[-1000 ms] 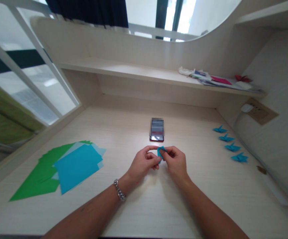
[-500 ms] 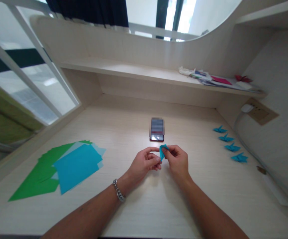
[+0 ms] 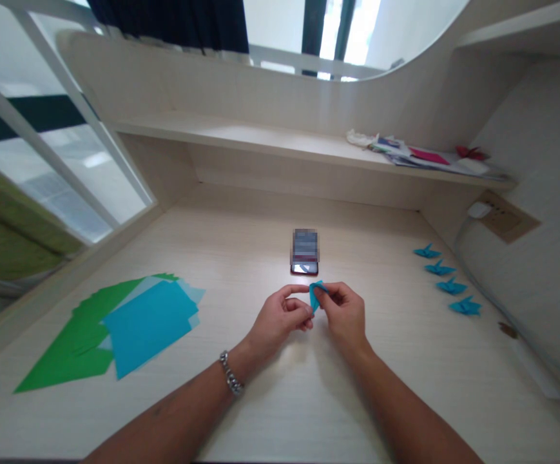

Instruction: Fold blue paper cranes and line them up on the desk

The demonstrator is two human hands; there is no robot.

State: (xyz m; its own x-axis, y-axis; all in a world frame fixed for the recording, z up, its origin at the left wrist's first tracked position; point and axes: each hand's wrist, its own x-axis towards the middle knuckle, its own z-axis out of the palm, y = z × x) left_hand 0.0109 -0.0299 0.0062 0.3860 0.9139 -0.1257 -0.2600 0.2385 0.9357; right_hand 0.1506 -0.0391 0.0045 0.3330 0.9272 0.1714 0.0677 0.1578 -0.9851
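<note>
A small folded piece of blue paper [image 3: 314, 298] is held up between my two hands, above the desk. My right hand [image 3: 345, 314] pinches its upper right part between thumb and fingers. On the other side, my left hand [image 3: 283, 314] grips the paper's left edge and lower tip with its fingertips. Part of the paper is hidden behind my right thumb. Just beyond the hands lies a phone [image 3: 305, 250] with a blurred screen. Several folded blue paper cranes [image 3: 465, 306] sit in a row at the right side of the desk.
Blue paper sheets [image 3: 151, 328] lie over fanned green sheets [image 3: 57, 361] at the left. A shelf [image 3: 241, 138] with papers and a pink sheet [image 3: 428, 156] runs along the back. At the right, a cable [image 3: 477, 277] hangs from a wall socket [image 3: 509, 216].
The upper edge of the folded blue paper has shifted slightly under my right thumb. Both hands keep nearly the same place and grip.
</note>
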